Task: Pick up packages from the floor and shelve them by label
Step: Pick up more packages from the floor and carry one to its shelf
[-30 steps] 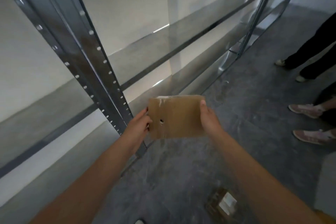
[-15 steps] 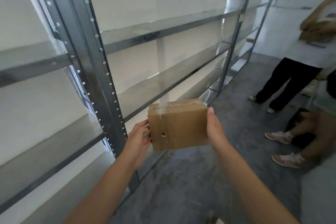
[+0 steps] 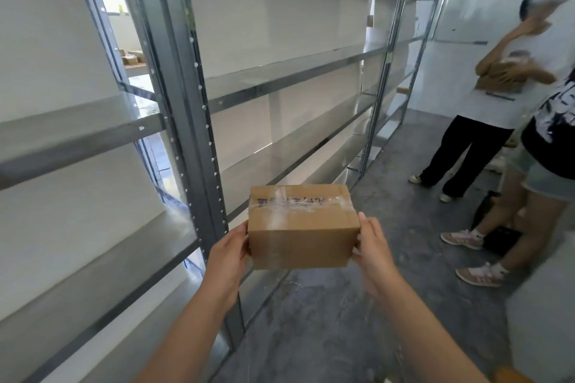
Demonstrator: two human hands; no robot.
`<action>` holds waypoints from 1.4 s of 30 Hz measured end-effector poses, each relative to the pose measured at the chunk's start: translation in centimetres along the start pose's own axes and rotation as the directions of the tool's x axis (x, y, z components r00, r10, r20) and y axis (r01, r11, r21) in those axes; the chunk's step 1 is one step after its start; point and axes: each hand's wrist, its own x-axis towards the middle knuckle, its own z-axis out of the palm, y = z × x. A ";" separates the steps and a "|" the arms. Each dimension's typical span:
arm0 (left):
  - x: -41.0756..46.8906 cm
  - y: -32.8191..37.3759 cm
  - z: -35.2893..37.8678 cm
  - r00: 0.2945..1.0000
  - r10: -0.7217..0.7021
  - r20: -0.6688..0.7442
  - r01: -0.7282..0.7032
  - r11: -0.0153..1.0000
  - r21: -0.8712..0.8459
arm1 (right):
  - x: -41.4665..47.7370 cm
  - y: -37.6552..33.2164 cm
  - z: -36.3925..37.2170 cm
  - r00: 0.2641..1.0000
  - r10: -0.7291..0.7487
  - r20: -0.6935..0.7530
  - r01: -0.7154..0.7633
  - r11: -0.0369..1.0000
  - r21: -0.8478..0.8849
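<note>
A brown cardboard package (image 3: pixel 300 227) sealed with clear tape is held level in front of me, its taped top facing up. My left hand (image 3: pixel 228 253) grips its left side and my right hand (image 3: pixel 371 246) grips its right side. A grey metal shelving rack (image 3: pixel 280 81) with several bare shelves runs along the left wall, and the package hangs just right of one of its uprights (image 3: pixel 186 121). No label can be read on the package.
Two people stand at the right: one in black trousers (image 3: pixel 460 152) holding a brown parcel, one in shorts and pink shoes (image 3: pixel 480 272). A black bag (image 3: pixel 494 227) sits on the grey concrete floor (image 3: pixel 357 320). Small boxes (image 3: pixel 132 56) show on a far shelf behind the rack.
My view has risen from the floor to the shelves. The package has tilted so its taped top shows and its side with the hole no longer faces me. Both hands keep their grip.
</note>
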 end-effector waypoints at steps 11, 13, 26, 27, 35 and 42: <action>-1.6 2.0 -2.6 0.984 0.171 -0.052 -0.165 0.981 0.103 | -0.9 -2.9 2.0 0.983 -0.177 0.053 0.177 0.984 0.011; -1.9 1.9 -3.1 0.982 0.184 -0.048 -0.176 0.976 0.129 | -1.0 -3.1 2.1 0.979 -0.189 0.081 0.186 0.982 0.045; -3.3 0.0 -4.3 0.980 0.193 -0.046 -0.185 0.972 0.145 | -1.9 -2.1 0.1 0.948 -0.102 0.303 0.062 0.988 0.139; -3.2 -0.2 -4.3 0.983 0.178 -0.043 -0.171 0.976 0.138 | -2.0 -2.2 0.0 0.948 -0.116 0.297 0.081 0.988 0.128; -3.3 -1.3 -3.0 0.998 0.050 -0.034 -0.054 0.990 -0.133 | -1.7 -2.4 -0.5 0.938 -0.233 0.256 0.228 0.972 0.050; -3.5 -0.9 -2.3 0.988 0.140 -0.059 -0.145 0.986 -0.084 | -1.6 -2.3 -1.5 0.935 -0.155 0.319 0.144 0.988 0.060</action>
